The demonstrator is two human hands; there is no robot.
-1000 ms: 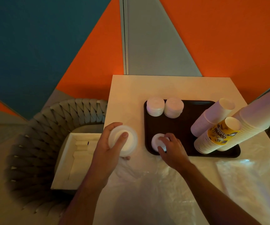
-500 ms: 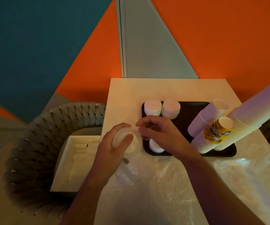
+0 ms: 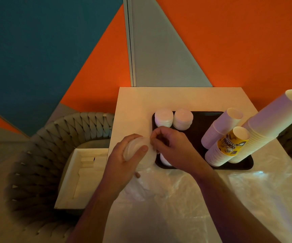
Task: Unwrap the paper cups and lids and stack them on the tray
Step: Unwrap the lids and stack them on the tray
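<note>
My left hand [image 3: 124, 163] grips a stack of white lids [image 3: 136, 150] just left of the black tray [image 3: 196, 134]. My right hand [image 3: 171, 148] pinches the top lid at its right edge. Two lid stacks [image 3: 173, 118] stand at the tray's back left, and a short lid stack [image 3: 163, 159] at its front left is mostly hidden under my right hand. Tall stacks of white cups [image 3: 220, 127] and a stack with a yellow printed cup [image 3: 229, 146] lean on the tray's right side.
Clear plastic wrap [image 3: 185, 195] lies crumpled over the near half of the white table [image 3: 138, 102]. A woven grey chair [image 3: 41, 155] with an open white box [image 3: 82, 174] on its seat stands left of the table. Orange and blue walls rise behind.
My right hand left the short lid stack on the tray and came left to the lids in my left hand. My left hand barely moved.
</note>
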